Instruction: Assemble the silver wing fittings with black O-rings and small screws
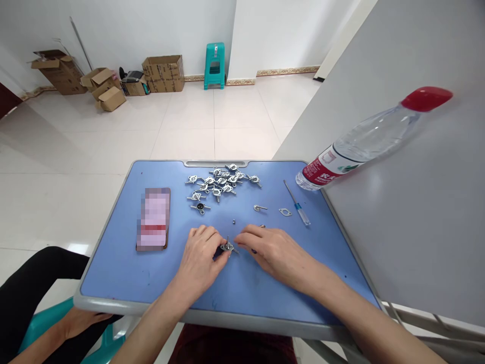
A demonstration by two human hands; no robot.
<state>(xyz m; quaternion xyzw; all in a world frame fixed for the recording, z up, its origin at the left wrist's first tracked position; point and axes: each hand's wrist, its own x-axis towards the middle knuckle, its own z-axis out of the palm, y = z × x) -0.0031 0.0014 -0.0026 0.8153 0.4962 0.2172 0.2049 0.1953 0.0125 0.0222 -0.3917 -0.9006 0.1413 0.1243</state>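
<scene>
My left hand [204,253] is closed, its thumb and fingertips gripping a small metal valve [228,247] with a flanged body and thin pipe ends. Just right of that valve is my right hand [271,247], fingers bent and tips drawn together; whatever they hold is hidden. A tiny metal piece [234,221] lies beyond the two hands. Farther off are a loose metal lever [259,208] and a flat two-holed plate [285,212]. Several similar valves [215,181] form a pile near the table's far edge, and one valve [200,207] shows a black round face.
On the blue table [170,283] lie a phone [153,220] at left and a blue-handled screwdriver [297,205] at right. A red-capped water bottle [352,141] stands by the right edge. Another person's arm [64,326] is at lower left. Cardboard boxes [162,74] and a stool [214,65] line the wall.
</scene>
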